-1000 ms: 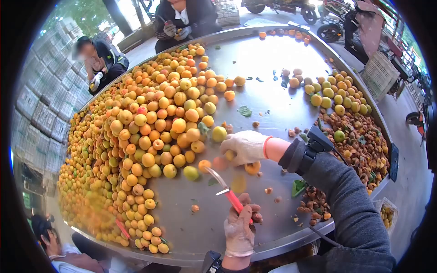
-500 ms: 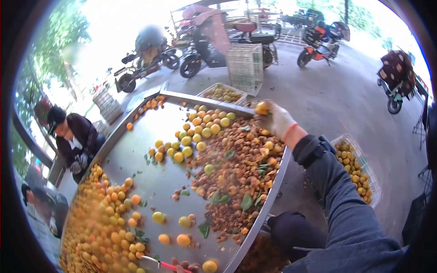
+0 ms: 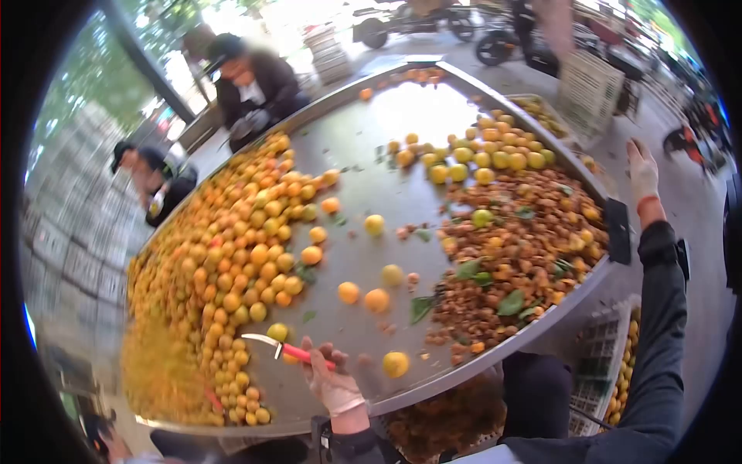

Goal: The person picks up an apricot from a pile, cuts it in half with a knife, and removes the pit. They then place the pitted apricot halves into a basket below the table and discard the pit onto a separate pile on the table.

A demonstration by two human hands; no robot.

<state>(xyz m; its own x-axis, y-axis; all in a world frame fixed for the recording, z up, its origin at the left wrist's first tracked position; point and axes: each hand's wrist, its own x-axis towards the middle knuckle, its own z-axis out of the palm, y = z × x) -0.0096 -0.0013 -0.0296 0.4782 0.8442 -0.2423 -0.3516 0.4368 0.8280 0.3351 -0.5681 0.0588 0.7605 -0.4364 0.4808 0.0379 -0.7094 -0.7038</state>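
In my left hand (image 3: 332,379), near the front edge of the metal table (image 3: 340,139), is a red-handled knife (image 3: 305,354) with a curved blade pointing left. A large heap of orange fruit (image 3: 232,263) covers the table's left side. My right hand (image 3: 643,168) is out past the table's right edge, fingers extended, with no fruit visible in it. Brown peels and scraps (image 3: 518,247) with green leaves lie on the right side, and yellow-green fruit (image 3: 498,158) sit behind them. A few loose fruit (image 3: 376,300) lie between the heaps.
Two people (image 3: 259,89) (image 3: 158,182) are at the table's far left side. A crate of fruit (image 3: 541,116) and a tall white crate (image 3: 589,97) stand beyond the right corner. Another crate (image 3: 607,363) is below the right edge. Scooters (image 3: 502,46) are parked behind.
The view has swung left. My right hand has moved outward off the table corner and no longer holds the orange fruit. My left hand with the knife has come further into view.
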